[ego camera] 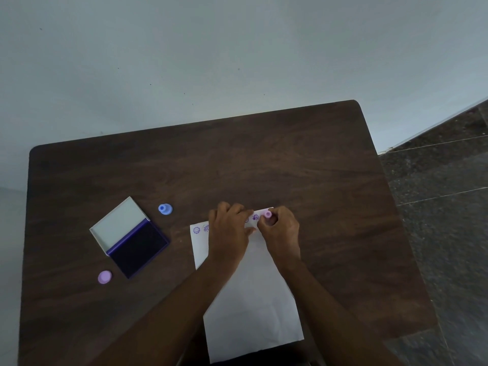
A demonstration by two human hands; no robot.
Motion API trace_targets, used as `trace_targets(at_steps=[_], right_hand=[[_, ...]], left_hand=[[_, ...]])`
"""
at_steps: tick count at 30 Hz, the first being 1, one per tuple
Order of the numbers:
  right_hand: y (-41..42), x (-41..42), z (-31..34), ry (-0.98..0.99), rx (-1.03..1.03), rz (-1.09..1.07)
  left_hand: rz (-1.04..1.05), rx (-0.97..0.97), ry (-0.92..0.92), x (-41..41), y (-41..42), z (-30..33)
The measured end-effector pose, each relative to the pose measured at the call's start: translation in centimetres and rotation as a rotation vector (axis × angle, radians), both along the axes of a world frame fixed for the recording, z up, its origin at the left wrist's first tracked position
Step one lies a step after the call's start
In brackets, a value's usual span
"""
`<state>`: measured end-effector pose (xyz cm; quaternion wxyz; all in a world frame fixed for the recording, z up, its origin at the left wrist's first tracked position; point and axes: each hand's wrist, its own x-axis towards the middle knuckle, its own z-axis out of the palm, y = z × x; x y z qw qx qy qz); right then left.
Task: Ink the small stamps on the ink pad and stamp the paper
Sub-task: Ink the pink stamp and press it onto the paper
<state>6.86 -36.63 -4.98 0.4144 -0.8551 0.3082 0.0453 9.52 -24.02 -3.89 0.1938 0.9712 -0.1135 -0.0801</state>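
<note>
Stamp, small pink plastic (pixel 268 214), pinched in your right hand (pixel 281 231) at white paper sheet's (pixel 250 299) far edge; left hand (pixel 228 231) flat, fingers spread, pressing paper.

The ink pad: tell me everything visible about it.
The ink pad is a shallow rectangular case lying open and flat on the dark wooden table, turned at an angle, left of the paper. Its purple tray holds a dark pad; the pale lid is hinged back on the far side. Nothing touches it; both hands are away.
</note>
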Motion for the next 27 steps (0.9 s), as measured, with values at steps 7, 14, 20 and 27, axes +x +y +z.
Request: trace_targets(at_steps=[7,14,20,27], right_hand=[[0.3,-0.1,0.5,-0.026,0.011,0.001],[0.2,-1.0,2.6,-0.204,0.061,-0.303],[-0.2,-0.8,3.3,-0.168,0.147,-0.378],[-0.6,-0.3,3.8,-0.134,0.214,-0.339]], left_hand=[[0.003,0.031,-0.03,-0.1,-0.3,0.0],[-0.015,0.073,-0.026,0.1,-0.4,0.0],[-0.061,0.1,-0.023,0.4,-0.3,0.0],[-0.061,0.115,0.01,0.6,0.0,0.3]])
